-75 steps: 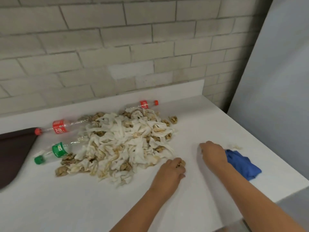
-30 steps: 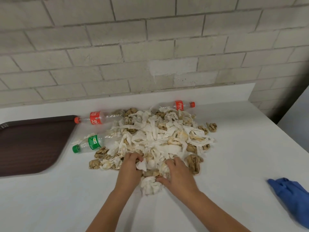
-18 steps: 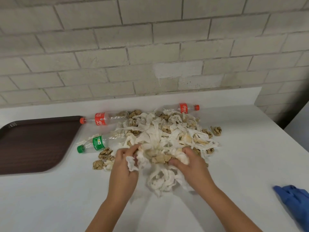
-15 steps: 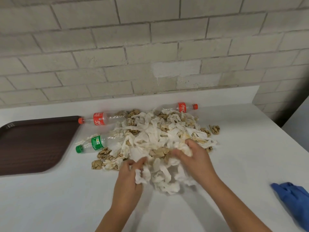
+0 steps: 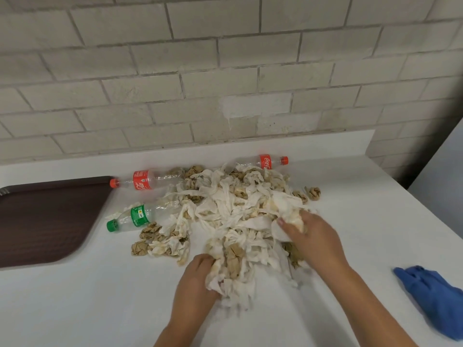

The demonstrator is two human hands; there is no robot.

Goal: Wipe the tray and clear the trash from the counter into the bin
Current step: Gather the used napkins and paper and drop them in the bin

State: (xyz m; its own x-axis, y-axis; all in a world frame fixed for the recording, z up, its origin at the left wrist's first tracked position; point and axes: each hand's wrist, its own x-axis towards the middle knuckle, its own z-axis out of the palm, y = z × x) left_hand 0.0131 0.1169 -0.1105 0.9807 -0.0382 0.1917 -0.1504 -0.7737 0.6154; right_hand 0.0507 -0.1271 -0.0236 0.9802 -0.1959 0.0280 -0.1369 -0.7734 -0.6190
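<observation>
A heap of crumpled white and brown paper napkins (image 5: pixel 233 211) lies on the white counter (image 5: pixel 75 309). My left hand (image 5: pixel 198 284) is closed on a bunch of napkins at the heap's near edge. My right hand (image 5: pixel 313 239) grips more napkins at the heap's right side. Two clear bottles with red labels (image 5: pixel 142 180) (image 5: pixel 265 161) lie behind the heap, and a green-labelled bottle (image 5: pixel 137 217) lies at its left. The dark brown tray (image 5: pixel 42 221) rests at the far left. No bin is in view.
A blue cloth (image 5: pixel 436 299) lies at the counter's right near corner. A brick wall runs behind the counter. The counter's right edge drops off beyond the cloth.
Both hands left the counter near the blue cloth and dug into the napkin heap. Over the last half second they pulled a bunch of napkins toward me, and the right hand shifted rightward.
</observation>
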